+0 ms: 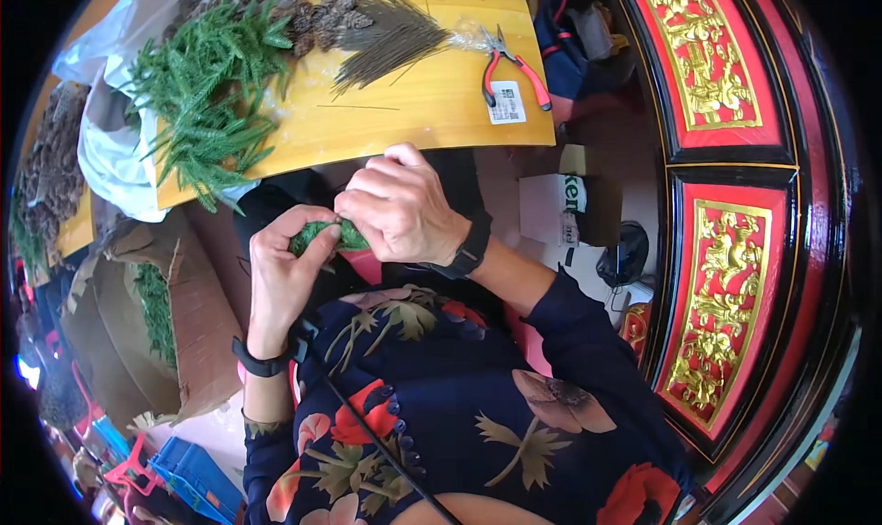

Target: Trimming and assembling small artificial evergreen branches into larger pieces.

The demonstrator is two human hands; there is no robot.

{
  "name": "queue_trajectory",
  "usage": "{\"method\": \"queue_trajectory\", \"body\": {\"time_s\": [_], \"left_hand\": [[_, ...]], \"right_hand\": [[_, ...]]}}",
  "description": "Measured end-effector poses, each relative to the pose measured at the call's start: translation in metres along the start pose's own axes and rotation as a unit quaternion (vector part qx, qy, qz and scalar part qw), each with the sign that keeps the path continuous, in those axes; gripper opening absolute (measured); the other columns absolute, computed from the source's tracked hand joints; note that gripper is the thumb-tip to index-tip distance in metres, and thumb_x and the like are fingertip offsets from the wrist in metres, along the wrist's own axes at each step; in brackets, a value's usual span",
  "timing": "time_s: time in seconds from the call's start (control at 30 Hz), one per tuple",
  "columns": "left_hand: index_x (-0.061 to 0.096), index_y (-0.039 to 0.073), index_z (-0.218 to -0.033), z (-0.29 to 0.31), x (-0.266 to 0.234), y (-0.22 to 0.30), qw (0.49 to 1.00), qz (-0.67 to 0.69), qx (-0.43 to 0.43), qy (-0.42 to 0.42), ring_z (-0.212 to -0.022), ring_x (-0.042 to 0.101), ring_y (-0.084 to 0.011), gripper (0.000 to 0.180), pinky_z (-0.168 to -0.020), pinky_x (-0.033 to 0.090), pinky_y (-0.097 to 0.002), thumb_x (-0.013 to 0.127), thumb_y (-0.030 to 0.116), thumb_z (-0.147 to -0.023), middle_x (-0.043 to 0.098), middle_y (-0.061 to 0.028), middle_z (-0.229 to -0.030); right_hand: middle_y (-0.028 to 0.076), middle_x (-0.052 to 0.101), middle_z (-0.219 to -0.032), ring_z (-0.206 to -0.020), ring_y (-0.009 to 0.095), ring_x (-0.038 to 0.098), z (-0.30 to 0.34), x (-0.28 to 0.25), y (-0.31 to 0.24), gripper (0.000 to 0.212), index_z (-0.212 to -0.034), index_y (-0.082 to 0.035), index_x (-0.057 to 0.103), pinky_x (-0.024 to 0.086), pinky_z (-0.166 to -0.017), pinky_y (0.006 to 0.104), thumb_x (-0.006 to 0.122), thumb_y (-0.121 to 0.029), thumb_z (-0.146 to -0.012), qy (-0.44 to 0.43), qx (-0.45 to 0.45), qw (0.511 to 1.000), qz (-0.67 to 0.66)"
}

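Above my lap, just off the near edge of the table, both hands meet at a small green artificial pine sprig (pixel 351 237). My left hand (pixel 283 260) is closed, pinching the sprig between thumb and fingers. Beside it my right hand (pixel 404 208) is closed with curled fingers pressed to the same sprig near the left thumb. The fingers hide much of the sprig, and I cannot see whether a wire is between them. Each wrist wears a dark band.
On the yellow table (pixel 432 112) lie a heap of green pine sprigs (pixel 216 84), pine cones (pixel 322 20), thin brown wires (pixel 390 43) and red-handled pliers (pixel 505 70). A cardboard box (pixel 207 314) with greenery stands at left. Carved red-and-gold panels (pixel 721 304) rise at right.
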State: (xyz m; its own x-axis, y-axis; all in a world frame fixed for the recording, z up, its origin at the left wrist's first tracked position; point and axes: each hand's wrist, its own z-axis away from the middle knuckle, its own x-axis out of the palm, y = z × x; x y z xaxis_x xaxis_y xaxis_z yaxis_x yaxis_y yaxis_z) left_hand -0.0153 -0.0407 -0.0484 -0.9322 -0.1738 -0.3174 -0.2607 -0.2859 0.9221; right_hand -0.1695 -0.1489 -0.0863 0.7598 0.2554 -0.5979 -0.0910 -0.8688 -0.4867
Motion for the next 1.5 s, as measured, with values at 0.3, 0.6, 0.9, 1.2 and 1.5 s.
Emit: {"method": "queue_trajectory", "body": {"time_s": [0.3,0.6,0.9,1.2,1.5], "left_hand": [[0.067,0.0,-0.089,-0.003,0.006,0.006,0.96,-0.189,0.132,0.159,-0.061,0.058,-0.0137,0.013,-0.058,0.045,-0.0253,0.065,0.002,-0.077,0.062,-0.0101,-0.072],[0.067,0.0,-0.089,-0.003,0.002,-0.002,0.983,-0.023,0.065,0.17,-0.06,0.055,-0.0079,0.012,-0.057,0.044,-0.0223,0.068,0.004,-0.078,0.064,-0.0045,-0.072],[0.067,0.0,-0.088,-0.009,-0.001,-0.006,0.985,0.043,0.022,0.166,-0.066,0.054,-0.0038,0.008,-0.06,0.043,-0.0202,0.068,0.004,-0.081,0.062,0.0006,-0.071],[0.067,0.0,-0.089,-0.006,-0.003,0.002,0.984,0.122,-0.006,0.129,-0.068,0.055,-0.0048,0.007,-0.063,0.044,-0.0196,0.067,0.004,-0.083,0.064,0.0007,-0.076],[0.068,0.001,-0.094,-0.007,-0.009,0.002,0.945,0.32,-0.052,0.045,-0.071,0.058,-0.0057,0.013,-0.067,0.046,-0.0199,0.068,0.002,-0.082,0.066,-0.0015,-0.083]], "right_hand": [[0.012,0.064,-0.081,-0.078,0.03,0.061,-0.009,-0.026,0.031,0.014,-0.084,-0.004,0.064,0.046,-0.076,0.0381,0.069,-0.016,-0.08,0.039,0.199,0.979,0.032],[0.018,0.056,-0.119,-0.11,0.038,0.051,0.016,-0.063,0.095,0.072,-0.127,-0.003,0.049,0.044,-0.088,0.0489,0.068,-0.051,-0.077,-0.05,0.316,0.859,0.401],[0.021,0.056,-0.12,-0.112,0.039,0.051,0.01,-0.068,0.094,0.079,-0.131,-0.001,0.045,0.045,-0.088,0.0498,0.065,-0.055,-0.077,-0.077,0.405,0.828,0.379],[0.021,0.058,-0.116,-0.105,0.038,0.057,0.001,-0.062,0.104,0.057,-0.123,0.001,0.05,0.047,-0.085,0.049,0.063,-0.035,-0.081,-0.072,0.437,0.795,0.415],[0.017,0.063,-0.094,-0.088,0.031,0.063,0.014,-0.064,0.067,0.031,-0.11,0.0,0.055,0.048,-0.077,0.0382,0.057,-0.012,-0.082,0.016,0.423,0.888,0.18]]}}
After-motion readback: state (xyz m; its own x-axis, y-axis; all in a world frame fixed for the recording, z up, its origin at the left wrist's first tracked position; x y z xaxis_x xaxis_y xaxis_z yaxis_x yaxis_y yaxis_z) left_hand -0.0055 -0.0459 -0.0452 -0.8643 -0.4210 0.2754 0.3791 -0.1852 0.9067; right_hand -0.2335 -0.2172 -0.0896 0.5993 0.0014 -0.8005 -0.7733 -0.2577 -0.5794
